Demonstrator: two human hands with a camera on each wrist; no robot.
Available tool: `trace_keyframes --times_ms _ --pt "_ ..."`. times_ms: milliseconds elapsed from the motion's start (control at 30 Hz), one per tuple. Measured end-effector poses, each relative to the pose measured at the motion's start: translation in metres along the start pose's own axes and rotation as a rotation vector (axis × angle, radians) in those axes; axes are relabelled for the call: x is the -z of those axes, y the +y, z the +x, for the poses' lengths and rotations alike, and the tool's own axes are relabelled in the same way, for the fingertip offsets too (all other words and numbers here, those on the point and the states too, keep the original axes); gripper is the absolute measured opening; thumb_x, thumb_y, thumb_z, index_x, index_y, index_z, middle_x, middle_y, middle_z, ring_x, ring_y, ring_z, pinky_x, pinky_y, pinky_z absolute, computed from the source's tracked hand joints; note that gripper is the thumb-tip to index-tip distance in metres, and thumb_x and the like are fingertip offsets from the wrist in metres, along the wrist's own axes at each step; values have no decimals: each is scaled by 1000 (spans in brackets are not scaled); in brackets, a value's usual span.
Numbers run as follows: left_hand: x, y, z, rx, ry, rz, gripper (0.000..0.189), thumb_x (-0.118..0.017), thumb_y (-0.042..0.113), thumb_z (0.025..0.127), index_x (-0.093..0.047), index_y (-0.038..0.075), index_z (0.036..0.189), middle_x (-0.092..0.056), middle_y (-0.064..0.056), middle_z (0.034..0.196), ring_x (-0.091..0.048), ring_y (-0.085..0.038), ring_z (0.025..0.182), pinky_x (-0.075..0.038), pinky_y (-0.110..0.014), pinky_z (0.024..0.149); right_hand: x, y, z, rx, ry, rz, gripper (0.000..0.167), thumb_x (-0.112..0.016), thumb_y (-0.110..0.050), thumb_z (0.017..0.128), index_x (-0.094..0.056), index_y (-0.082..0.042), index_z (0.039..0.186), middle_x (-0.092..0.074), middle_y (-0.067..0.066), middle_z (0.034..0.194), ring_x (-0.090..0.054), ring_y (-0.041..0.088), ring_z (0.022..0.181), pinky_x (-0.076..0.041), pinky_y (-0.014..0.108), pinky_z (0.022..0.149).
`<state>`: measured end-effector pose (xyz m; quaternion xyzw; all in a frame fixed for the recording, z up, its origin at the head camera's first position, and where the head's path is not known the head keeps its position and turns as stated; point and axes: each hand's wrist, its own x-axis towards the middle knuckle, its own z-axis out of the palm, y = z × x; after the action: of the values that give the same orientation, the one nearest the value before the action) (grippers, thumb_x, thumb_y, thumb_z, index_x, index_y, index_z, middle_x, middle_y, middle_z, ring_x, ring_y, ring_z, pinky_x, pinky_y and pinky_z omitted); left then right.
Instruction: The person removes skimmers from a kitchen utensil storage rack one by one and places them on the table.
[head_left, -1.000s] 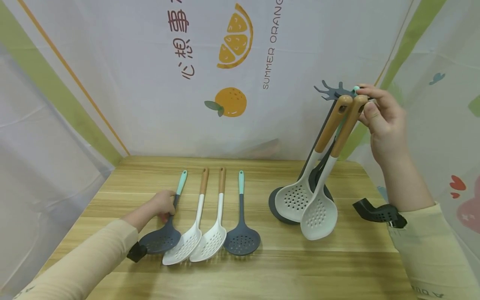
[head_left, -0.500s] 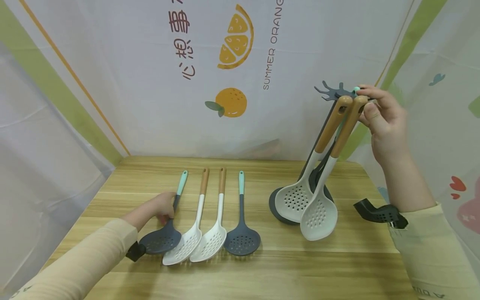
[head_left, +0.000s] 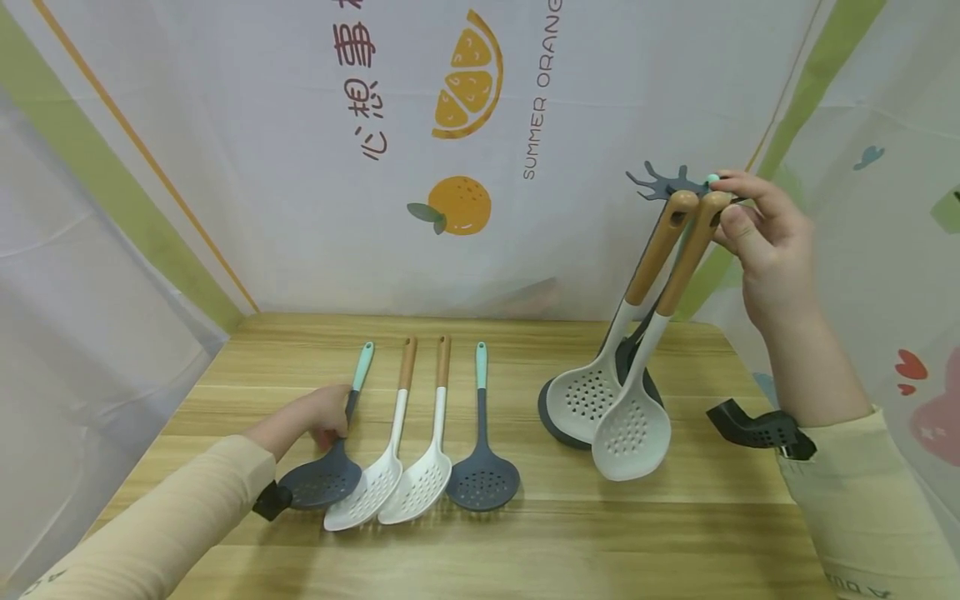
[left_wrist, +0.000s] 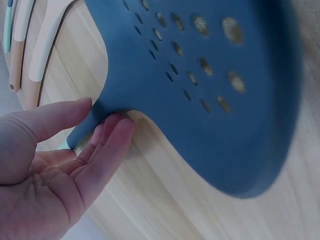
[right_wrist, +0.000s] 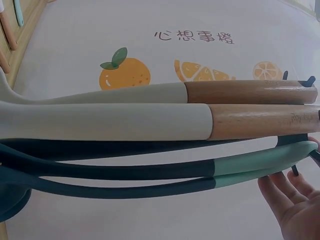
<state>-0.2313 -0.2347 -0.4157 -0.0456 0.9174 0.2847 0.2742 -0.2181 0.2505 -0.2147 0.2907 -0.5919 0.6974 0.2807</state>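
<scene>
So the left hand (head_left: 326, 410) has its thumb and fingers around the shaft of the leftmost dark skimmer (head_left: 321, 485), which lies on the table (head_left: 562, 550). Its holey head sits just nearer the person than that hand, mint end (head_left: 363, 367) poking out past it. Two white skimmers (head_left: 423, 487) are right beside. The right hand (head_left: 768, 237) is up high, fingers pinching a mint handle (right_wrist: 265, 160) near its tip, with two wooden handles (head_left: 693, 254) right next to it.
</scene>
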Motion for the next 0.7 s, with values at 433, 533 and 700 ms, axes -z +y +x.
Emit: trace_keyframes --times_ms 433,533,700 --pt "12 0 -5 -61 -20 -4 76 -64 -2 83 -20 -12 144 -60 -19 83 -62 -28 73 -57 -38 63 -4 -9 -3 -46 34 -33 18 -60 3 91 -67 5 107 -53 15 120 -60 18 95 -51 23 79" --pt "15 -1 -4 -68 -23 -11 76 -64 0 83 -19 -13 144 -61 -19 83 -63 -29 74 -57 -39 64 -4 -10 -4 -41 41 -54 17 -62 2 90 -67 4 106 -54 14 119 -60 18 94 -51 22 78" --pt "21 2 -5 -119 -3 -27 73 -62 1 85 -20 -15 142 -60 -18 76 -63 -30 74 -57 -41 66 -5 -12 -5 -30 60 -117 17 -63 2 89 -68 3 105 -55 13 118 -60 18 92 -50 21 77"
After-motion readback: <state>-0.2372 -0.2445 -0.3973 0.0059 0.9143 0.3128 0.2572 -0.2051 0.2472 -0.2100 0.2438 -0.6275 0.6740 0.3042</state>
